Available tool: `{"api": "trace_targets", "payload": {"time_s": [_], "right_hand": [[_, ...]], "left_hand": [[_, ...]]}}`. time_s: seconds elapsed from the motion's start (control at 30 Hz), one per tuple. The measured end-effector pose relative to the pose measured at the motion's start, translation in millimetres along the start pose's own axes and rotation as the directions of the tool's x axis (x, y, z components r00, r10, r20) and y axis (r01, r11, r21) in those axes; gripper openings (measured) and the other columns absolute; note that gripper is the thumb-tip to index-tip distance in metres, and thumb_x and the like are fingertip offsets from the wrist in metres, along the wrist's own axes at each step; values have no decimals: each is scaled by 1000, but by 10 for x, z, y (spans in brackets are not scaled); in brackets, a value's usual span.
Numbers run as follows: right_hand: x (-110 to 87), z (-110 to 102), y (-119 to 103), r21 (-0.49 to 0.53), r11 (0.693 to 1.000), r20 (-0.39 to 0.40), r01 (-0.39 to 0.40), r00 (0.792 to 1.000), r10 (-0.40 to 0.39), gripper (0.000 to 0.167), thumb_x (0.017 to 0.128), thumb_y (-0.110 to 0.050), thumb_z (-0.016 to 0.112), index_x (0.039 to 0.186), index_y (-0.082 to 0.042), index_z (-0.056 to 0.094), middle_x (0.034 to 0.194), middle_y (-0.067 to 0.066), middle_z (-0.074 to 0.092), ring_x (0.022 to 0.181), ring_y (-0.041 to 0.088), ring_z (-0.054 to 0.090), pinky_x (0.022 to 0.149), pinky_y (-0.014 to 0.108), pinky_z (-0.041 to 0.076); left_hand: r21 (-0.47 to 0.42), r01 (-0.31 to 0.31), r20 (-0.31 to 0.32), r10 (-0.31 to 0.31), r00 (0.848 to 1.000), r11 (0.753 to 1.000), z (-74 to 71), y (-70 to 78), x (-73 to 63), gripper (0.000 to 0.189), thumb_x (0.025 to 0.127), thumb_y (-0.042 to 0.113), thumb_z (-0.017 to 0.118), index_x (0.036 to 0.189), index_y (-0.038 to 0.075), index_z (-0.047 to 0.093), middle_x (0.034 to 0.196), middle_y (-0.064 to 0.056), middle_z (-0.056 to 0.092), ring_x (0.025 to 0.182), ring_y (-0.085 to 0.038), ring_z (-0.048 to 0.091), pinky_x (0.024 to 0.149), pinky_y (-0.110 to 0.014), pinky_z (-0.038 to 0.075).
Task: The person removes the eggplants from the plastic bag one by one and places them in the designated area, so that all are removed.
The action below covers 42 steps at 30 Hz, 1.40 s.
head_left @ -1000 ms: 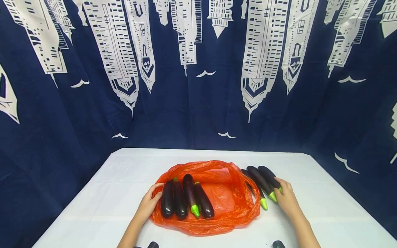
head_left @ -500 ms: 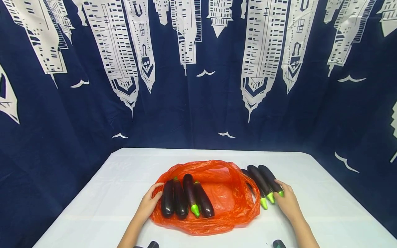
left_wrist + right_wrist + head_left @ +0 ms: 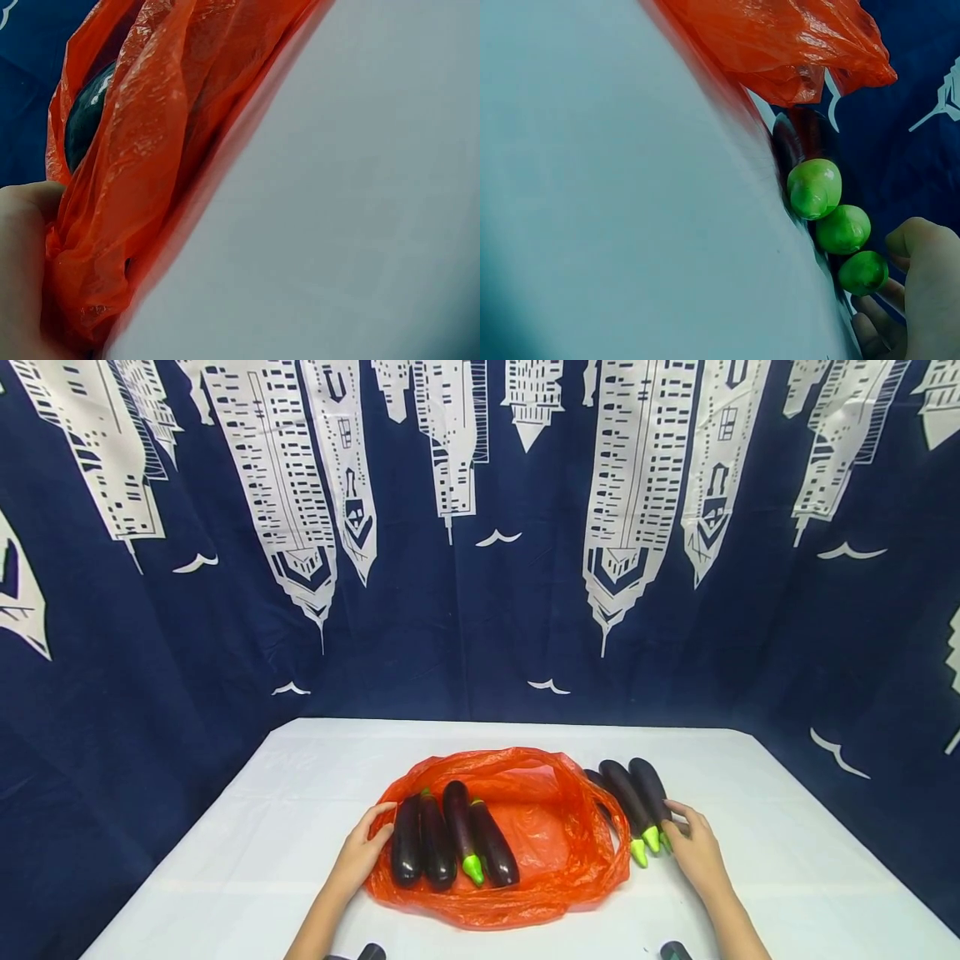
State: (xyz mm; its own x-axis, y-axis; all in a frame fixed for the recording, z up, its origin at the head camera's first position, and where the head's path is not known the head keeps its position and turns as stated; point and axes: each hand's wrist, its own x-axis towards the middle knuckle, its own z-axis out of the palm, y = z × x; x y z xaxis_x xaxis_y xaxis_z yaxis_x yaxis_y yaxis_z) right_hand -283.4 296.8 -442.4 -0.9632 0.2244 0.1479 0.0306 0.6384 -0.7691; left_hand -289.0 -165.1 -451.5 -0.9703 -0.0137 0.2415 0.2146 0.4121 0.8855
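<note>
- The left hand is curled at the near edge of the red bag; a fold of plastic is held in the bend between thumb and fingers, though most fingertips are hidden by the film.
- The left forearm is angled forward and inward, and the wrist is kept low over the worktop.
- Four eggplants are laid side by side inside the bag, just inward of the left hand; the closest one is placed beside its fingers.
- The right hand is set beyond the other side of the bag, well apart from the left; its thumb and loosely bent fingers are parted.
- The outermost eggplant is touched near its stem by the right fingertips; in the right wrist view, a gap is seen between its green cap and the thumb.
- Two more eggplants are lined up between the right hand and the bag, the farther one partly covered by plastic.
- The right forearm is slanted forward and inward.
- All three green caps there are pointed toward the person.
</note>
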Motion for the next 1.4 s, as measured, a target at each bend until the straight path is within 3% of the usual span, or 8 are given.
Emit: {"api": "trace_targets", "payload": {"time_s": [0.77, 1.4], "right_hand": [[24, -10, -14, 25, 1000, -17, -10, 1000, 11, 51, 97, -27, 33, 137, 5, 27, 137, 31, 26, 122, 47, 38, 101, 57, 30], [-1, -2, -15, 49, 999, -32, -22, 999, 23, 52, 97, -26, 31, 138, 5, 26, 137, 32, 24, 121, 47, 37, 99, 56, 33]], "left_hand": [[-4, -1, -9, 1, 1000, 1000, 1, -17, 64, 33, 91, 16, 51, 124, 12, 51, 133, -18, 47, 127, -36, 39, 104, -58, 26], [9, 2, -7, -2, 1000, 1000, 10, -37, 27, 33, 91, 18, 51, 124, 12, 51, 133, -18, 48, 125, -38, 40, 103, -60, 27]]}}
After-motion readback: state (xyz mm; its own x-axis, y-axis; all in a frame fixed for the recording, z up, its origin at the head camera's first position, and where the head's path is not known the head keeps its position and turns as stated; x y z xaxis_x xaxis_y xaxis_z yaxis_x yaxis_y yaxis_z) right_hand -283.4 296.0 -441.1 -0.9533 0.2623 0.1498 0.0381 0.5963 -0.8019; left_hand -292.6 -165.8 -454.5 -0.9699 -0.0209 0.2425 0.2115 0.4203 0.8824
